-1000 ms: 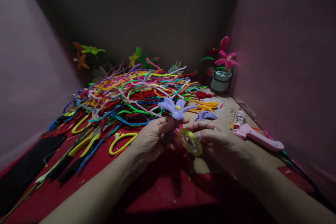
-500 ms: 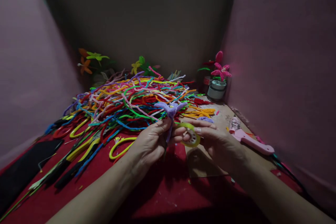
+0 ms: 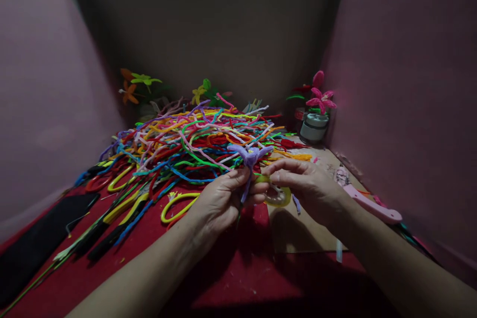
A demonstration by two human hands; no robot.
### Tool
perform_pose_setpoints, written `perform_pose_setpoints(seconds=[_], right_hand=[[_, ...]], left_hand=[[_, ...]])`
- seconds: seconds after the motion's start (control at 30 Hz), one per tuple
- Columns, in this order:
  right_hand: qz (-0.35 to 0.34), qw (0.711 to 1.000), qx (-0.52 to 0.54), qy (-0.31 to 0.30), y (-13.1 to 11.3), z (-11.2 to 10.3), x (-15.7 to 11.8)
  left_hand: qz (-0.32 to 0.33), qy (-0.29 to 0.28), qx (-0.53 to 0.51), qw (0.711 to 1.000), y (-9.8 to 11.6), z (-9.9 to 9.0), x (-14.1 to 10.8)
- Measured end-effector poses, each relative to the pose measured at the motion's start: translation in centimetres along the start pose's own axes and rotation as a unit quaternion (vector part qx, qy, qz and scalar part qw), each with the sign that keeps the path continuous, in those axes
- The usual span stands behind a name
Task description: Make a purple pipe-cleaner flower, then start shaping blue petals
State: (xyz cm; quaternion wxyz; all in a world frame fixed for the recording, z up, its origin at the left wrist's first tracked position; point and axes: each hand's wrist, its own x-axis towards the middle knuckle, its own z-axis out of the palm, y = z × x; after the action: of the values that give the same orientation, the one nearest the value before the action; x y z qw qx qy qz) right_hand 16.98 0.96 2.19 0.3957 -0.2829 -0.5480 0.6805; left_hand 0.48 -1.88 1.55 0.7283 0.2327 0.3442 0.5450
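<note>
A purple pipe-cleaner flower (image 3: 250,157) with a yellow centre stands upright in my left hand (image 3: 223,198), its stem pinched between thumb and fingers. My right hand (image 3: 309,184) is closed on a roll of yellow-green tape (image 3: 279,197), thumb and index finger at its upper edge. The tape roll hangs just right of the flower's stem, by my left fingertips. Whether a strip of tape touches the stem I cannot tell. Behind both hands lies a big heap of coloured pipe cleaners (image 3: 186,134).
Yellow-and-black pliers (image 3: 121,216), yellow-handled scissors (image 3: 179,203) and a black flat object (image 3: 44,243) lie on the red cloth (image 3: 231,278) to the left. A pink glue gun (image 3: 368,203) rests at right beside a cardboard sheet (image 3: 301,233). Pink flowers (image 3: 321,99) stand in a grey pot (image 3: 314,128).
The view has shifted slightly, so things appear further right. My right fingers have moved from the side of the tape roll to its upper edge, and the roll has tilted.
</note>
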Motion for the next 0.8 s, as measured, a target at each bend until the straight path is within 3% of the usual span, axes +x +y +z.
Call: perform_pose_setpoints(seconds=[0.23, 0.37, 0.43, 0.57, 0.67, 0.8], right_hand=[[-0.017, 1.0, 0.014, 0.012, 0.7, 0.3, 0.5], [0.009, 0.999, 0.032, 0.017, 0.9, 0.5, 0.6], [0.015, 1.0, -0.004, 0.017, 0.8, 0.6, 0.7], [-0.056, 0.992, -0.115, 0.012, 0.7, 1.0, 0.7], [-0.073, 0.989, -0.126, -0.014, 0.9, 1.3, 0.7], [-0.079, 0.987, -0.14, 0.003, 0.9, 1.5, 0.7]], left_hand=[[-0.012, 0.021, 0.01, 1.0, 0.1, -0.3, 0.4], [0.021, 0.027, 0.051, 0.998, 0.0, -0.6, 0.7], [0.05, 0.014, 0.083, 0.995, -0.1, -0.9, 0.8], [0.051, -0.026, 0.139, 0.989, -0.4, -1.0, 0.7], [0.035, -0.03, 0.15, 0.988, -0.5, -0.8, 0.4], [0.038, -0.017, 0.153, 0.987, -0.6, -0.5, 0.2]])
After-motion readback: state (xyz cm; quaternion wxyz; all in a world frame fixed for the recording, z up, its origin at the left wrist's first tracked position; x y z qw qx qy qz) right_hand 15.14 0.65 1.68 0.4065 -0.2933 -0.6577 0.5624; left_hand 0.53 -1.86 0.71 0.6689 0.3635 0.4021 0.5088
